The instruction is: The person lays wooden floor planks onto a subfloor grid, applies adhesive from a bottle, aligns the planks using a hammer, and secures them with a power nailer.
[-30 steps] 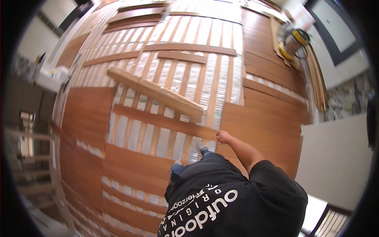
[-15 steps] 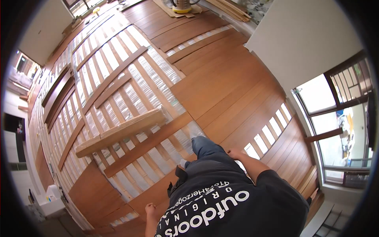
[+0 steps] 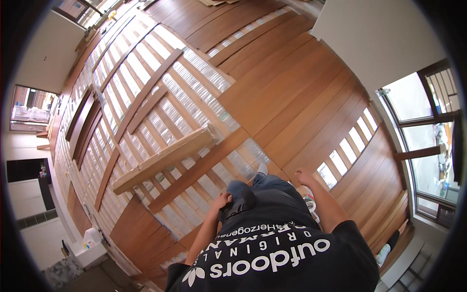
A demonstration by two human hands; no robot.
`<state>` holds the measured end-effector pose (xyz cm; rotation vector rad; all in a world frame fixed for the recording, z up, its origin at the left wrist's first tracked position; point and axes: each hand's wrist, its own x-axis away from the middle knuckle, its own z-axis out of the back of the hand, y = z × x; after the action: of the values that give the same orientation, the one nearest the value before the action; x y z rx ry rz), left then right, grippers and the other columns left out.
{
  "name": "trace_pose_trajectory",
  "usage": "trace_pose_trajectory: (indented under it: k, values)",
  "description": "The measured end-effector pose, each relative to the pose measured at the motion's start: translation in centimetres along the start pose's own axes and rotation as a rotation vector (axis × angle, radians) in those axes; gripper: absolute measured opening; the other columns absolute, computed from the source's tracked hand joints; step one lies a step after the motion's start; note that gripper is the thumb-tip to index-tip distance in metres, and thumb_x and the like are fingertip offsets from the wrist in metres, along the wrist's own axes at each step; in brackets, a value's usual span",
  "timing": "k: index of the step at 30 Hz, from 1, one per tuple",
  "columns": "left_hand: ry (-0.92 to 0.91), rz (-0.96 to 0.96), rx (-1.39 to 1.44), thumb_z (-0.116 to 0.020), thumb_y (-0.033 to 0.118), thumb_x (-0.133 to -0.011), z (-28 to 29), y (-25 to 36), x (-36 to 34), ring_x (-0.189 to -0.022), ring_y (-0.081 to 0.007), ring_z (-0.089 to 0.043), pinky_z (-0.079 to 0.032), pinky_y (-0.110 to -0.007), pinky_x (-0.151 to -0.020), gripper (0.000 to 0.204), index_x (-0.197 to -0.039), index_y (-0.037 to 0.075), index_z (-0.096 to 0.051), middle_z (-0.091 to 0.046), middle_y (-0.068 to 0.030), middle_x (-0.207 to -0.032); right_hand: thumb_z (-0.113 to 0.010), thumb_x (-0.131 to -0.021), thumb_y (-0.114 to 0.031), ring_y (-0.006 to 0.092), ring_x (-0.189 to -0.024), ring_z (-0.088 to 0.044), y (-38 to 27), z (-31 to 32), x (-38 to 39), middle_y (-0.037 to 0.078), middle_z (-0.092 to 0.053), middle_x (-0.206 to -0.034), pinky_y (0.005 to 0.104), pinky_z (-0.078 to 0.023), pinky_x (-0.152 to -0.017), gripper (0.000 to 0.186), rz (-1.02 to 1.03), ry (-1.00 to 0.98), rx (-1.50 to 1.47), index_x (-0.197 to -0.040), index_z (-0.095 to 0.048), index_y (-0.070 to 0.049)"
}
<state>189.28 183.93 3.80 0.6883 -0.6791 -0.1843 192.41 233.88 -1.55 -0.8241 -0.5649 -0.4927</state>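
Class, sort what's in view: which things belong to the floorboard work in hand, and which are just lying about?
Likely part of the job:
laid brown boards
loose plank
long wrapped package

Seemingly just lying about:
cardboard at the top edge
white box-like thing at left
yellow object, too small to identify

A black short-sleeved T-shirt (image 3: pixel 277 243) covers the torso, printed with white lettering (image 3: pixel 270 259) in rows of differing size, the largest bold and rounded, with a white leaf-shaped emblem (image 3: pixel 194 276) at one end. Below come blue denim trousers (image 3: pixel 267 182) and a pale grey sock (image 3: pixel 262 168). A dark, flap-like piece (image 3: pixel 248 198) at the waist is too indistinct to identify. The left hand (image 3: pixel 224 198) and right hand (image 3: pixel 304 176) are bare.
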Motion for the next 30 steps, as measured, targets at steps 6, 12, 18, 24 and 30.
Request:
trace_pose_trajectory:
  k: [6, 12, 18, 24, 30]
  values:
    - [0.125, 0.18, -0.028, -0.047, 0.046, -0.104, 9.9, 7.9, -2.5, -0.095, -0.0473, -0.061, -0.049, -0.051, -0.082, 0.05, -0.096, 0.0, -0.066, -0.067, -0.0265, -0.098, -0.061, -0.093, -0.036, 0.034, -0.094, -0.071, -9.3, -3.1, -0.4, 0.022, -0.074, -0.104, 0.0438, -0.055, -0.086, 0.042, 0.124, -0.247, 0.085, -0.116, -0.071, -0.001]
    - [-0.202, 0.286, 0.135, -0.046, 0.053, -0.106, 17.9, 10.3, -13.9, -0.075, -0.0315, -0.061, -0.048, -0.045, -0.075, 0.063, -0.091, -0.005, -0.065, -0.066, -0.0216, -0.079, -0.065, -0.092, -0.038, 0.0427, -0.102, -0.068, -15.2, -1.6, -4.9, 0.026, -0.071, -0.107, 0.0492, -0.054, -0.091, 0.037, -0.053, -0.133, 0.135, -0.103, -0.076, -0.005]
    - [-0.527, -0.038, -0.004, -0.05, 0.046, -0.105, 26.6, 8.9, -29.8, -0.084, -0.0322, -0.065, -0.05, -0.044, -0.08, 0.051, -0.097, -0.002, -0.067, -0.067, -0.0218, -0.086, -0.065, -0.092, -0.036, 0.0435, -0.09, -0.066, -19.3, -4.9, -11.0, 0.023, -0.069, -0.091, 0.0512, -0.053, -0.082, 0.033, -0.099, 0.249, 0.054, -0.092, -0.074, -0.004]
    - [-1.024, -0.268, -0.542, -0.04, 0.049, -0.106, 36.1, 7.5, -46.1, -0.092, -0.0391, -0.07, -0.053, -0.053, -0.082, 0.054, -0.092, 0.008, -0.072, -0.073, -0.0181, -0.092, -0.055, -0.099, -0.043, 0.0463, -0.082, -0.064, -31.5, -10.7, -14.9, 0.023, -0.068, -0.086, 0.0549, -0.051, -0.073, 0.045, -0.578, 0.328, -0.02, -0.08, -0.066, -0.003]
    - [-1.08, -0.108, -0.404, -0.043, 0.045, -0.107, 43.5, 8.8, -49.4, -0.093, -0.0394, -0.069, -0.053, -0.048, -0.084, 0.054, -0.083, 0.004, -0.07, -0.07, -0.0226, -0.086, -0.053, -0.101, -0.05, 0.0479, -0.079, -0.065, -42.8, -9.0, -11.4, 0.028, -0.066, -0.082, 0.0526, -0.047, -0.069, 0.057, -0.778, 0.142, -0.72, -0.082, -0.07, 0.001]
